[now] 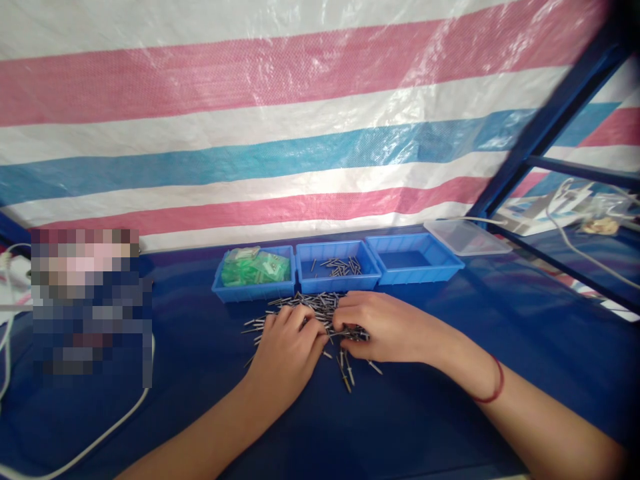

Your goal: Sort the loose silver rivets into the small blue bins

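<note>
A loose pile of metal pop rivets [320, 305] lies on the blue table, with several stray ones spread toward the front. My left hand [293, 343] rests over the left side of the pile, fingers curled, thumb and forefinger closed around a thin rivet. From the right, my right hand [380, 327] reaches in with bent fingers closed on rivets among the pile; its fingertips partly hide them. Behind the pile, the middle blue bin [337, 280] holds several more rivets.
The left blue bin [257, 291] contains green plastic packets [255, 268]. A third blue bin [420, 272] stands at right, beside a clear plastic lid [467, 238]. White cable [123, 420] runs along the left. A striped sheet [300, 160] hangs behind; a blue frame post [545, 127] rises at right.
</note>
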Tool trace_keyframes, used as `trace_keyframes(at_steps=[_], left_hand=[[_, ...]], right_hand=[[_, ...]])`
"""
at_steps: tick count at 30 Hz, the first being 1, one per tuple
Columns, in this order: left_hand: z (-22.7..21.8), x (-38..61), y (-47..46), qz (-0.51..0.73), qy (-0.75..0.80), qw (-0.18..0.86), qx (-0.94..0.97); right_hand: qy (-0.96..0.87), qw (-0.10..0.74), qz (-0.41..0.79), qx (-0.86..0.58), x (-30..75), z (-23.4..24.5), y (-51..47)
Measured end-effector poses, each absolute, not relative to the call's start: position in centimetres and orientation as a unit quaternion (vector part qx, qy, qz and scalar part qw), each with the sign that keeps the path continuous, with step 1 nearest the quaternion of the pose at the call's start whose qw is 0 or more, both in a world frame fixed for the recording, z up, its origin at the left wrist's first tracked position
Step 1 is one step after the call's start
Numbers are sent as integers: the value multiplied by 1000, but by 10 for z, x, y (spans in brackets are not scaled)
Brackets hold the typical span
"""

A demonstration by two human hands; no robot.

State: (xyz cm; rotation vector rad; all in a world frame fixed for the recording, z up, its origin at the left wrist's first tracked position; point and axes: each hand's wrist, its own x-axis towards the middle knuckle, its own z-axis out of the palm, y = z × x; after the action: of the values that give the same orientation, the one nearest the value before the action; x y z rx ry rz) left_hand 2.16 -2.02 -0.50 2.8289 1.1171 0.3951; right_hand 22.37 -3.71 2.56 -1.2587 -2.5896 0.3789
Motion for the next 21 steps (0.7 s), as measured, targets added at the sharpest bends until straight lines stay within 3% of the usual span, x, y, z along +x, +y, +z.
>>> trace_keyframes(at_steps=[12,21], left_hand=[[-4,17,-19,134,351,48,926],[-2,17,-19,131,347,50,927]], right_hand=[[-895,110,162,-402,225,32,-43],[-900,76,122,-411,219,31,-44]])
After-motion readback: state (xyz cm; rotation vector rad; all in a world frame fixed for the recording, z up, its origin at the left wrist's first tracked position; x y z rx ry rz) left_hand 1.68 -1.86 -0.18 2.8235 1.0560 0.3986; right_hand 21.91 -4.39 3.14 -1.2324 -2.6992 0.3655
